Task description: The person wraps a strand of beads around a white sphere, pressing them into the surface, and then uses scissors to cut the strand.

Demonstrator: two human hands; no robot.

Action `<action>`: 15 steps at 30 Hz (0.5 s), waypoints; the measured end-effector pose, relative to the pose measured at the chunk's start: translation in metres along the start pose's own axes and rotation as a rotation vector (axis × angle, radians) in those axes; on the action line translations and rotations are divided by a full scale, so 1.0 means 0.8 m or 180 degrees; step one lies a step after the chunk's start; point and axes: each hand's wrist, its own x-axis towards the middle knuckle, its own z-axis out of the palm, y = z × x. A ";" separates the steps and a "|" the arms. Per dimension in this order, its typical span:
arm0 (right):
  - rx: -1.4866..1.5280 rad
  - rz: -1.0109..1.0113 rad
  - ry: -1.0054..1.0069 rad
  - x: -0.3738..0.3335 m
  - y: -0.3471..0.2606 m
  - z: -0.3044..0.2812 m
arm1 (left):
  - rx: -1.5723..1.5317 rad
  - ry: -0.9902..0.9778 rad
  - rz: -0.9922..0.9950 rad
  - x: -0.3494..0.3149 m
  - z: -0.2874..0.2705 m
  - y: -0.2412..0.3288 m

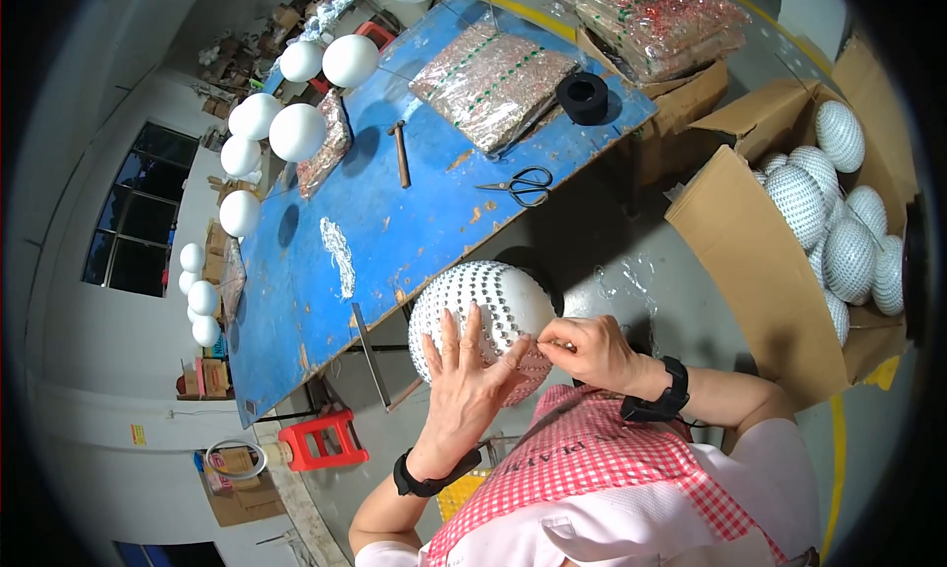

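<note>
Your studded white ball (493,286) sits at the centre of the frame, just beyond the red-checked apron (602,439), with rows of dark silver studs across it. Your left hand (464,385) lies on its near side, fingers spread open and flat against the surface. Your right hand (597,353) is at the ball's right edge, thumb and index finger closed in a pinch; you cannot tell whether anything tiny is between them. Above, on the blue tabletop (424,232), you have black-handled scissors (525,185), a wooden-handled hammer (400,155), a black tape roll (582,99) near the upper-right corner and a silvery bundle of strands (337,256) toward the left. At the right of the frame, an open cardboard box (755,281) holds more studded balls (850,261).
</note>
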 end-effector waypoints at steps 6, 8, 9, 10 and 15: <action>0.2303 0.1977 -0.0463 0.009 0.002 0.001 | 0.0044 -0.0047 -0.0004 -0.002 -0.003 -0.002; 0.2641 0.2389 -0.0687 0.013 0.002 -0.007 | -0.0040 0.0035 -0.0002 -0.003 -0.002 -0.003; 0.2658 0.2564 -0.0753 0.013 0.002 -0.010 | -0.0041 0.0035 -0.0002 -0.002 -0.002 -0.004; 0.2675 0.2739 -0.0819 0.012 0.003 -0.012 | -0.0051 0.0072 0.0012 -0.002 -0.003 -0.005; 0.2722 0.2865 -0.0914 0.007 0.015 -0.008 | -0.0133 0.0133 0.0023 -0.004 -0.001 -0.009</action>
